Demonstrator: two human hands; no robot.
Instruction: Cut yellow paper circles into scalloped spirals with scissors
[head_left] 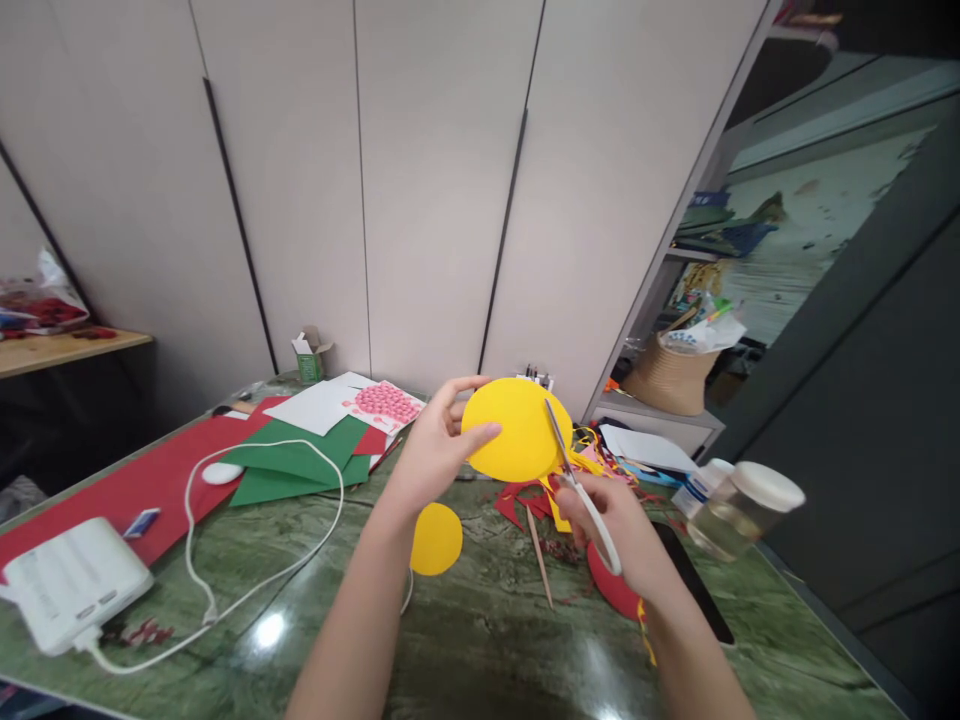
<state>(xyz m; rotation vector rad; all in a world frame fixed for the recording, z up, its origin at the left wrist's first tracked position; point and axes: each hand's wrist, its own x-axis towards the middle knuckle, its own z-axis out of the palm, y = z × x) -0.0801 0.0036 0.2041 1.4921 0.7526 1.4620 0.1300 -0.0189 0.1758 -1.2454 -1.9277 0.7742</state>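
My left hand [444, 440] pinches the left edge of a round yellow paper disc [514, 430], thumb in front and fingers behind, holding it up above the table. In my right hand [611, 520] is a pair of white-handled scissors [598, 520]. Their blade lies across the disc's right side, near its edge. Below my left wrist a smaller yellow paper circle [436, 539] lies flat on the table. A red paper circle [616, 585] is partly hidden under my right hand. Red paper scraps [517, 503] and a wooden pencil [538, 556] lie between my hands.
On the green marble-patterned table [480, 650] a white power adapter [75, 580] with a looping cable stands left, beside red and green sheets [300, 460]. A black phone [694, 582] and a lidded jar [742, 510] are on the right. Cabinet doors [435, 200] rise behind.
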